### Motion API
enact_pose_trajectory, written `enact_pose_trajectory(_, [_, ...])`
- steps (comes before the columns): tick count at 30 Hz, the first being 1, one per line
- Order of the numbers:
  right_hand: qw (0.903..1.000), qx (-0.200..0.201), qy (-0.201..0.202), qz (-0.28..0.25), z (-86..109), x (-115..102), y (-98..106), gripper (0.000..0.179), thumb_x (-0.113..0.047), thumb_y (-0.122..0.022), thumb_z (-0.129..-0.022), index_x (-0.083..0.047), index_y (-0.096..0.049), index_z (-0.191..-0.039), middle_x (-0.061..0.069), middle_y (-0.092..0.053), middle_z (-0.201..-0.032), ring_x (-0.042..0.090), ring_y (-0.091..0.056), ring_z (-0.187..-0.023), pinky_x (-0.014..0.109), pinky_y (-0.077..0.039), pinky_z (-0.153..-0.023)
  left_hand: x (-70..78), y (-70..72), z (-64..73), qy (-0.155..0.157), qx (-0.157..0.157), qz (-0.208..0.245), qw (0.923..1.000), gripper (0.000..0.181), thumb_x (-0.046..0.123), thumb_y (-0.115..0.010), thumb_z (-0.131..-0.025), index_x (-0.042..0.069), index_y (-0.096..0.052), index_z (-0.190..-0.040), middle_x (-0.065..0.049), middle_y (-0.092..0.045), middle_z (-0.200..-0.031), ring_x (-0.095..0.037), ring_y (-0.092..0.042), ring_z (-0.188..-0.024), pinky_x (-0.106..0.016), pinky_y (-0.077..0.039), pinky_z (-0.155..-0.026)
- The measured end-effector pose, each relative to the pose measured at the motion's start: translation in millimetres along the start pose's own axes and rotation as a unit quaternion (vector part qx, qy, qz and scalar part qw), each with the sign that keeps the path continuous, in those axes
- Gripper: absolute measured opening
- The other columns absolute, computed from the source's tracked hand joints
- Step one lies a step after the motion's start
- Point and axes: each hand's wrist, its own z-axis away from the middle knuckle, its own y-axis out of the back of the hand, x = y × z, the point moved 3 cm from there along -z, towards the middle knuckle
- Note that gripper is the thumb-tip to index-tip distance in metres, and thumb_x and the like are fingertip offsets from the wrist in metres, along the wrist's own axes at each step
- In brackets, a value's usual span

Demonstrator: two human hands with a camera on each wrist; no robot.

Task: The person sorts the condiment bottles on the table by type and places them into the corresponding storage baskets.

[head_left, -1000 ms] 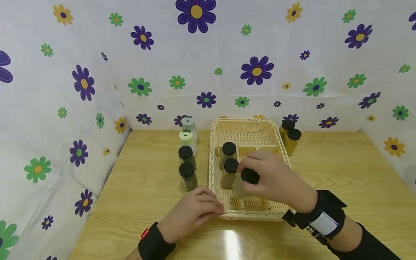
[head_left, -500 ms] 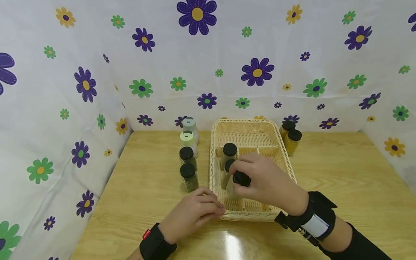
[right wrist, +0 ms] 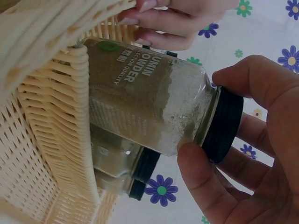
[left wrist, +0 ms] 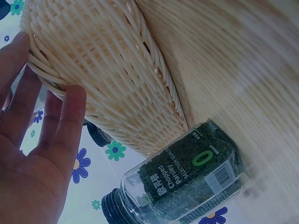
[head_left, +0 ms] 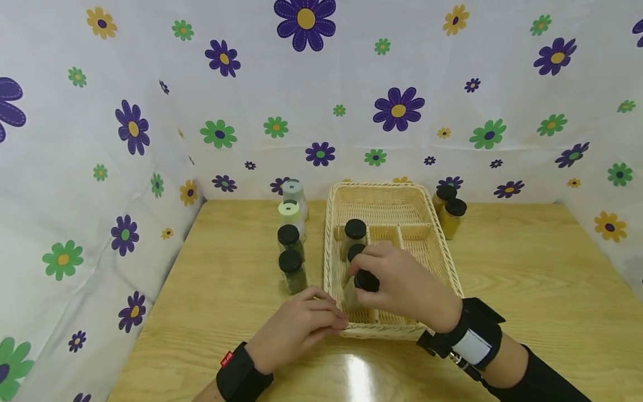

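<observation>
My right hand (head_left: 402, 282) pinches the black lid of a clear jar (right wrist: 135, 93) labelled cumin powder, thumb and fingertips around the lid's edge. In the head view the jar is in the front of the wicker basket's (head_left: 454, 279) left compartment, its base hidden by wickerwork in the right wrist view. Two similar black-lidded jars, a far one (head_left: 354, 230) and a middle one (head_left: 356, 252), stand behind it in that compartment. With bent fingers and thumb, my left hand (head_left: 296, 329) holds the basket's front left corner at the rim.
Left of the basket stand a chopped parsley jar (left wrist: 191, 172), another black-lidded jar (head_left: 289, 240), a yellow-green-topped bottle (head_left: 289, 212) and a pale-topped bottle (head_left: 293, 192). Two yellow-filled jars (head_left: 451, 223) stand at its right. Flowered cloth (head_left: 241, 111) borders the wooden table (head_left: 527, 262).
My right hand has carried the cumin jar leftward, from the middle of the basket into the left compartment's front, beside the other two jars. My left hand stays at the corner.
</observation>
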Motion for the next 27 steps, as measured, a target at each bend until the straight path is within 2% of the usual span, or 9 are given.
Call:
enact_pose_trajectory(10, [0.9993, -0.036, 0.008, -0.011, -5.3, 0.3, -20.8, 0.018, -0.021, -0.08, -0.079, -0.017, -0.068, -0.093, -0.005, -0.059, -0.081, 0.007, -0.044, -0.066, 0.017, -0.037, -0.056, -0.4, 1.7, 0.4, 0.005, 0.003, 0.007, 1.0, 0.013, 0.019, -0.071, -0.093, 0.024, -0.077, -0.104, 0.016, -0.071, -0.107, -0.007, -0.056, -0.108, -0.022, -0.048, -0.096])
enact_pose_trajectory(14, [0.9991, -0.04, 0.001, -0.013, -6.2, 1.5, -24.1, 0.018, -0.021, -0.079, -0.079, -0.017, -0.068, -0.092, -0.004, -0.059, -0.081, 0.007, -0.045, -0.066, 0.017, -0.037, -0.056, -0.3, 2.1, 0.3, 0.01, 0.001, 0.011, 0.9999, 0.013, 0.018, -0.073, -0.092, 0.024, -0.077, -0.103, 0.016, -0.072, -0.105, -0.007, -0.056, -0.108, -0.021, -0.048, -0.096])
enact_pose_trajectory(21, [0.9991, -0.04, -0.008, -0.013, -5.3, 1.1, -22.6, 0.017, -0.022, -0.078, -0.081, -0.017, -0.069, -0.094, -0.004, -0.061, -0.084, 0.008, -0.047, -0.068, 0.019, -0.039, -0.057, 0.0, 1.6, -0.3, 0.001, 0.006, 0.007, 1.0, 0.013, 0.019, -0.072, -0.092, 0.023, -0.077, -0.103, 0.015, -0.072, -0.106, -0.008, -0.057, -0.107, -0.022, -0.048, -0.096])
enact_pose_trajectory(27, [0.9987, -0.046, -0.018, -0.009, -2.7, 2.9, -22.9, 0.015, -0.024, -0.077, -0.083, -0.018, -0.069, -0.095, -0.004, -0.063, -0.087, 0.009, -0.049, -0.072, 0.021, -0.043, -0.063, 0.5, 0.3, 0.1, 0.001, 0.003, 0.009, 1.0, 0.013, 0.019, -0.072, -0.092, 0.023, -0.077, -0.103, 0.015, -0.072, -0.106, -0.008, -0.057, -0.108, -0.022, -0.048, -0.096])
